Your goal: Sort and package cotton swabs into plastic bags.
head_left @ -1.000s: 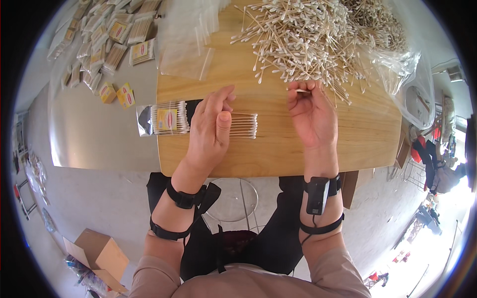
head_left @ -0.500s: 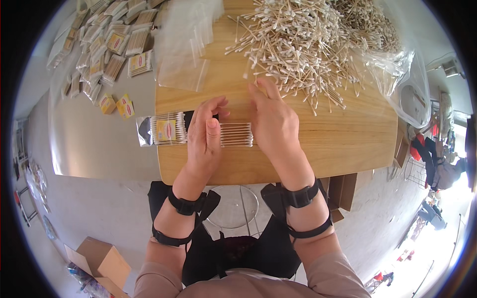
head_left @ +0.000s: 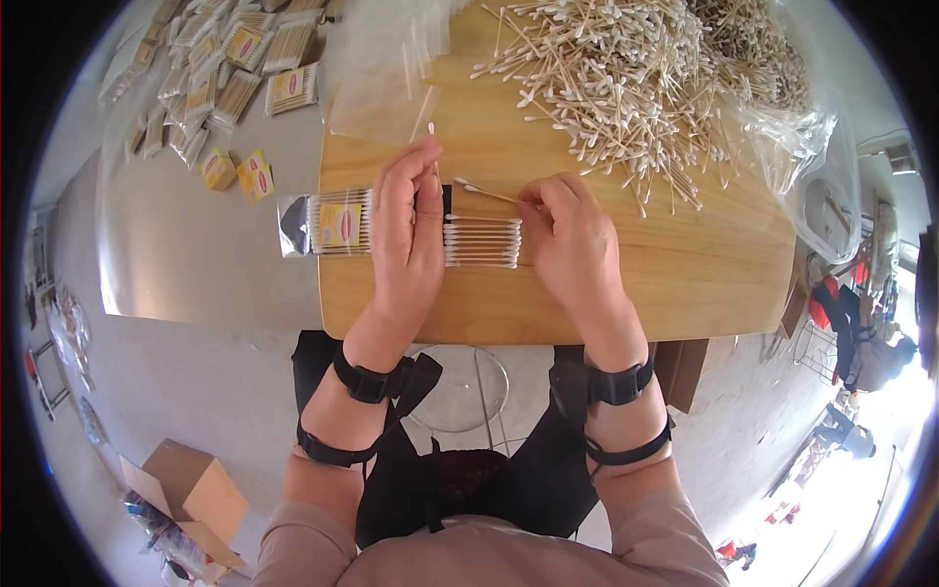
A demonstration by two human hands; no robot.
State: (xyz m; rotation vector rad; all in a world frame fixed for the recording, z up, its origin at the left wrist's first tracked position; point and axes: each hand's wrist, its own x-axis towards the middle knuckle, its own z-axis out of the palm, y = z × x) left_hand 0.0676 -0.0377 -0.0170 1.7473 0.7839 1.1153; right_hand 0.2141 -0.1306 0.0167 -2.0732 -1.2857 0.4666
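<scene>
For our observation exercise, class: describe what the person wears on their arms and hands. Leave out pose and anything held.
Both hands, left hand and right hand, are bare, without gloves. Each wrist carries a black band with a small black device, and a thinner black strap circles each forearm. Pale pinkish-beige sleeves are pushed up toward the elbows.

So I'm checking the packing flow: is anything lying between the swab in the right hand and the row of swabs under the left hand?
Nothing visible. The right hand holds one swab just above the row of swabs, with only bare table between.
</scene>
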